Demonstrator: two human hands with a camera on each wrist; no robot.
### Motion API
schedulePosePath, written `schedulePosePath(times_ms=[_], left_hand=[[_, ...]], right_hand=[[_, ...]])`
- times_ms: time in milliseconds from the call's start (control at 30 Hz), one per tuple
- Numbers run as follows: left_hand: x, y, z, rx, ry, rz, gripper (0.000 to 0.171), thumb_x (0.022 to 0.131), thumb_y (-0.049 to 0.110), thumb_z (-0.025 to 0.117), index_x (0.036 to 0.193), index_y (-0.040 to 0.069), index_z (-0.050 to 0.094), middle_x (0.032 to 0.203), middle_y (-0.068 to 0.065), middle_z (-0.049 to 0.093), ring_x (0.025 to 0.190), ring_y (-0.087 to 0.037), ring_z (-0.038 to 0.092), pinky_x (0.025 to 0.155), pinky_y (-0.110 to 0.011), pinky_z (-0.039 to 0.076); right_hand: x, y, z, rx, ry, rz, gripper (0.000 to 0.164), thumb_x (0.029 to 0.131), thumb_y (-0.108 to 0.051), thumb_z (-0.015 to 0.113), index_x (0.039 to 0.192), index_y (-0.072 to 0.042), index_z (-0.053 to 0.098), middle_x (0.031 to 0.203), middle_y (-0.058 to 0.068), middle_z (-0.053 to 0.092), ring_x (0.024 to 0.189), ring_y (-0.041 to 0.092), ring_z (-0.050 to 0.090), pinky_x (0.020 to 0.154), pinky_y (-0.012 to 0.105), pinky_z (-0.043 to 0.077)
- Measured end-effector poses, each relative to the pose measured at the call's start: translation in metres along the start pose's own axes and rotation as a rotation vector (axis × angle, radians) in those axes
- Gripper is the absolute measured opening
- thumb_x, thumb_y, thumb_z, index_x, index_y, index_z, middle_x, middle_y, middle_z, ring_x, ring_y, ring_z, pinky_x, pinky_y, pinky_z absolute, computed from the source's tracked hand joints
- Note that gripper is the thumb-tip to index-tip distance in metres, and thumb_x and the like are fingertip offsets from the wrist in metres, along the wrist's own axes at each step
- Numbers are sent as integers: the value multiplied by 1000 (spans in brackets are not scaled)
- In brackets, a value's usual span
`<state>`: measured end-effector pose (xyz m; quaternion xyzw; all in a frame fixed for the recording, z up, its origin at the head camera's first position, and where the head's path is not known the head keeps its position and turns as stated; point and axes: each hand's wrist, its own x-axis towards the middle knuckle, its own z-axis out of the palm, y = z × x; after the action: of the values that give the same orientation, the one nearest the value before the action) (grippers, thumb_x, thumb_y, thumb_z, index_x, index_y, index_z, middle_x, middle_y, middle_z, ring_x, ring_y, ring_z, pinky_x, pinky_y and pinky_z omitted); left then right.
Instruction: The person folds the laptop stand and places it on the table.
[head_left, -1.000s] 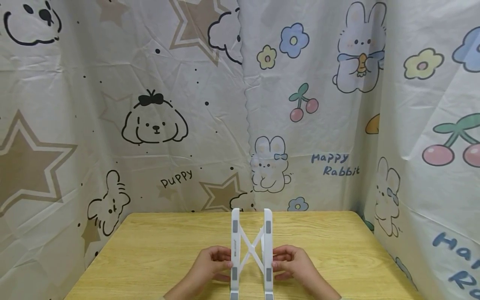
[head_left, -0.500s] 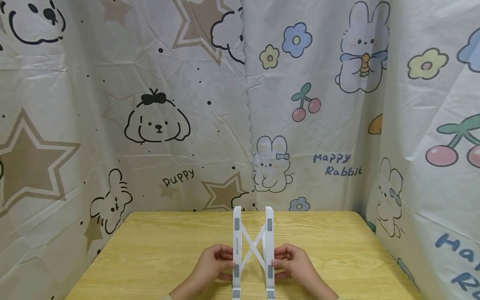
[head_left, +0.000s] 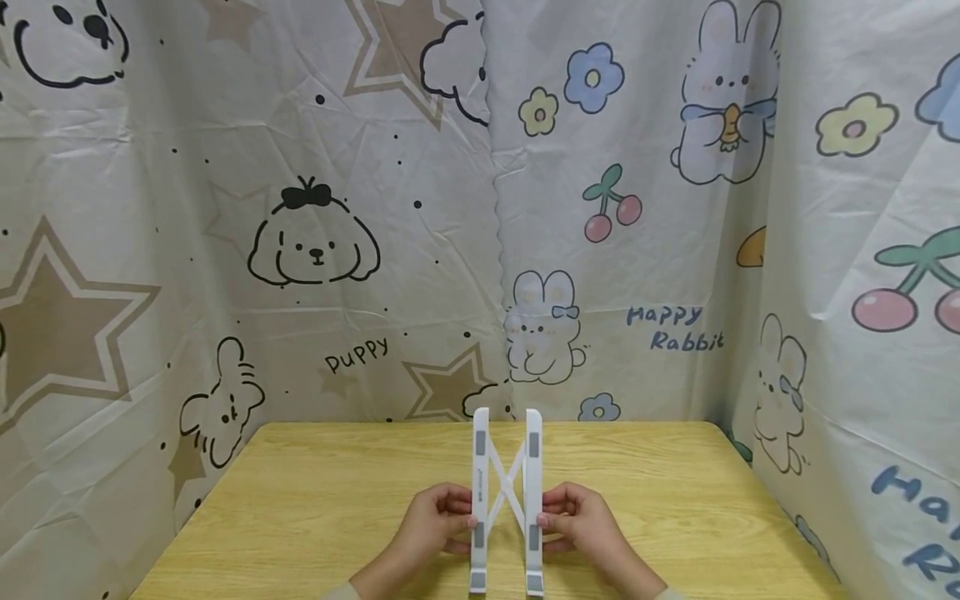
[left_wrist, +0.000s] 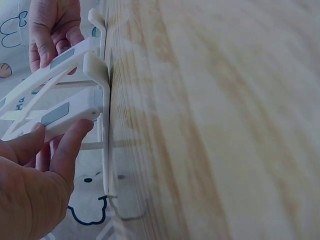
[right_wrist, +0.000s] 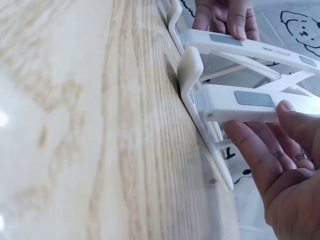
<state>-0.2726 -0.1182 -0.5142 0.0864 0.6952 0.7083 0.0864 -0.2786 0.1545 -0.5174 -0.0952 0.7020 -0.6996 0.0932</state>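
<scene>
So there's a white folding stand (head_left: pixel 507 483) around the middle of the wooden table (head_left: pixel 322 500), well toward the near side, and both hands are on it. The left hand (head_left: pixel 431 525) is pinching the left rail (head_left: pixel 478 500), thumb on the face and fingers tucked behind. The right hand (head_left: pixel 585 525) does pretty much the same on the right rail (head_left: pixel 533 500), so neither one is spread flat or balled up.

The rails run near to far, roughly parallel with a gap between them, and a crossed brace (right_wrist: pixel 282 82) links them in an X. Each rail has grey patches (head_left: pixel 481 442) along its face. Close up from the right wrist you also get a curved lip (right_wrist: pixel 190 65) at the rail's near end, and the bottom bars look to be down on the table.

A bit of pale sleeve (head_left: pixel 341 592) shows at the near left. Left, far and right it's all curtain (head_left: pixel 450 208): a puppy (head_left: pixel 315 242) and stars on the left part, cherries (head_left: pixel 612 208) plus rabbits on the right.
</scene>
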Motion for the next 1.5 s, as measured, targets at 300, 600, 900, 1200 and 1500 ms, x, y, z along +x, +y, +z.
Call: schedulePosePath(times_ms=[300,600,900,1200,1500], left_hand=[[3,2,3,3,8,-5,33,89,-7,73,120,-7,63,102,-12,64,85,-18,66,69,-48,65],[5,-1,9,-5,12,8,32,89,-7,74,119,-7,63,100,-12,64,83,-17,66,66,-48,65],[8,0,15,20,12,24,32,89,-6,74,120,-6,63,102,-13,64,83,-17,67,66,-48,65],[14,-4,19,29,12,22,32,90,-6,73,120,-5,63,103,-13,65,83,-17,67,66,-48,65],[17,-4,24,24,13,34,32,88,-7,73,119,-5,64,102,-14,66,83,-17,67,66,-48,65]], right_hand=[[4,0,4,13,9,-14,33,89,-1,77,116,11,61,94,8,71,84,25,75,74,53,64],[6,2,10,22,8,-20,32,89,1,76,115,11,61,94,9,71,83,25,76,73,53,64],[8,1,16,11,29,-10,32,89,1,77,115,10,61,96,11,71,84,24,75,72,52,64],[12,1,20,16,28,-10,30,89,2,76,115,9,61,95,10,71,85,25,75,72,52,64],[15,4,24,32,27,-41,33,90,2,75,116,13,59,94,13,71,83,26,75,72,54,63]])
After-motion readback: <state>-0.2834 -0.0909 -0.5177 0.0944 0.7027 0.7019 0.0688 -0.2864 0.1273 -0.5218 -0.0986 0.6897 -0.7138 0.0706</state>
